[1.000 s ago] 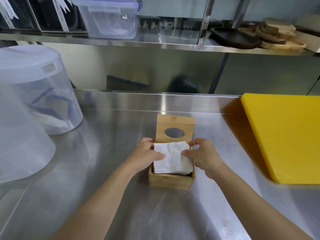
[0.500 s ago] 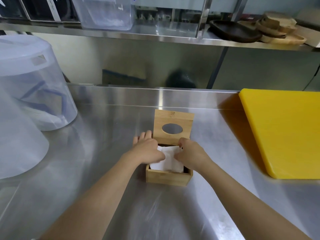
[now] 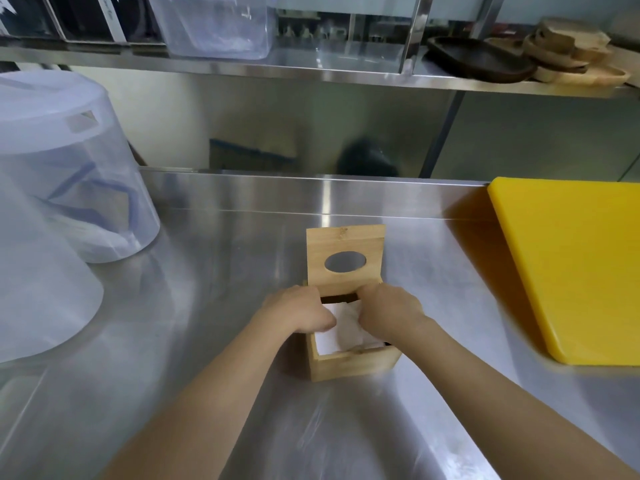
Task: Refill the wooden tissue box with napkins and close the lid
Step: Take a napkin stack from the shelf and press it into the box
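A square wooden tissue box [image 3: 353,367] sits mid-counter, its hinged lid [image 3: 346,237] standing upright at the back with an oval hole in it. A stack of white napkins [image 3: 343,332] lies inside the box, below the rim. My left hand [image 3: 298,311] rests on the stack's left side, fingers curled down onto it. My right hand [image 3: 389,311] presses on the right side, fingers curled down too. Both hands cover most of the stack's back half.
A thick yellow cutting board [image 3: 575,265] lies at the right. Two translucent plastic tubs [image 3: 69,174] stand upside down at the left. A steel shelf [image 3: 311,69] overhead holds a clear container and wooden trays [image 3: 568,53]. The counter is stainless steel.
The napkin stack, held above the rim a second ago, has gone down into the box. Both hands followed it down and now press on top.
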The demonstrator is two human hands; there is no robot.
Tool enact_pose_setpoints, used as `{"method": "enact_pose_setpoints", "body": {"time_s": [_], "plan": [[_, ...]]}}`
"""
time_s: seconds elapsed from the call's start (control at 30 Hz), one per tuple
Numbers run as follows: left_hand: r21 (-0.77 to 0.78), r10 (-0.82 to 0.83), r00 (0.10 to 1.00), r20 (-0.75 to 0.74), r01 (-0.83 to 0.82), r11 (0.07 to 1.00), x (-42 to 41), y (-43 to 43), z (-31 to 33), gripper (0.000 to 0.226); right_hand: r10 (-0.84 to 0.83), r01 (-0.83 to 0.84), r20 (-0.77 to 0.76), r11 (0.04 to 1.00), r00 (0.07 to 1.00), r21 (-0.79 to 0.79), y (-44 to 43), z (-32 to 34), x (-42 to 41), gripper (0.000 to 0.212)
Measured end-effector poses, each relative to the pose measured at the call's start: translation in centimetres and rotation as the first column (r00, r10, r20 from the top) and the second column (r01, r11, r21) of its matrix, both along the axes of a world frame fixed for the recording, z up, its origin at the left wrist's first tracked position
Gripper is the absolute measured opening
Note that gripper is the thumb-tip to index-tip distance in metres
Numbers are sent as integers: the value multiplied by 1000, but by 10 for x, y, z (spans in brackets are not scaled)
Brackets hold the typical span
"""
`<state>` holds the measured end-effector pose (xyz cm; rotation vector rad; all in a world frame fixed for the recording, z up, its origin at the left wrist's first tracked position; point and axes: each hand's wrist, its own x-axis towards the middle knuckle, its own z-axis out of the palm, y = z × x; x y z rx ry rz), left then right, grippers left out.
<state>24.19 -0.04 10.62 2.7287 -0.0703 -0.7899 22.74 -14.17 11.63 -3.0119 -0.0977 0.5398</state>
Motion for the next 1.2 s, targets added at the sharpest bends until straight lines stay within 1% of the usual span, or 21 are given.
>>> {"method": "enact_pose_setpoints", "body": {"time_s": [0.1,0.17,0.23,0.27,0.3,0.37,0.4,0.43,0.5,0.57,0.63,0.73,0.8,0.87,0.97,1.03,1.13,1.17,1.2], "plan": [[-48,-44,994,95,49,998,-8,11,-6,27,63,-56,139,997,988,-54,-8,3,-9,26],[-116,-15,988,157,34,993,-13,17,-5,24,107,-97,240,994,965,-55,-14,8,-12,25],[-120,36,964,263,-4,993,-21,17,-1,24,140,-141,317,990,938,-22,-20,12,-11,24],[-108,76,931,358,-39,993,-27,15,1,23,157,-167,347,986,925,-1,-23,12,-9,23],[-96,117,877,466,-81,992,-32,13,4,20,161,-185,367,982,916,31,-29,12,-6,22],[-111,152,749,645,-105,988,-40,8,10,14,113,-165,353,979,929,122,-40,12,0,19],[-159,156,709,688,-63,985,-44,5,12,12,103,-161,332,975,938,153,-45,12,2,19],[-206,136,703,698,16,978,-47,2,14,12,124,-185,322,969,938,166,-49,11,4,19],[-243,-1,749,662,216,946,-49,-4,15,15,230,-312,351,930,908,197,-49,8,3,15],[-150,-180,768,614,338,929,-45,-7,10,19,384,-484,402,856,831,181,-43,6,-2,12],[-15,-292,750,594,374,927,-38,-7,6,19,497,-581,389,804,776,130,-37,0,-5,17],[142,-410,744,527,399,906,-32,-4,4,23,529,-581,310,807,790,103,-33,-9,-1,30],[220,-468,753,463,414,884,-31,-3,4,28,578,-616,308,787,756,34,-32,-14,1,28],[265,-489,766,417,412,872,-31,-3,3,30,591,-605,269,795,761,-34,-29,-15,3,27],[310,-496,781,379,398,863,-28,-6,2,27,573,-561,155,820,805,-113,-24,-14,8,29],[307,-506,783,363,412,858,-26,-11,4,28,569,-554,121,821,813,-134,-22,-11,12,29],[189,-455,821,345,415,890,-21,-13,18,34,532,-529,54,847,845,-50,-25,-2,21,31],[146,-427,838,340,402,904,-19,-13,22,34,517,-516,29,856,856,-28,-27,0,23,30],[124,-416,846,334,398,909,-17,-12,24,33,515,-515,13,857,857,-17,-30,1,23,23]]}}
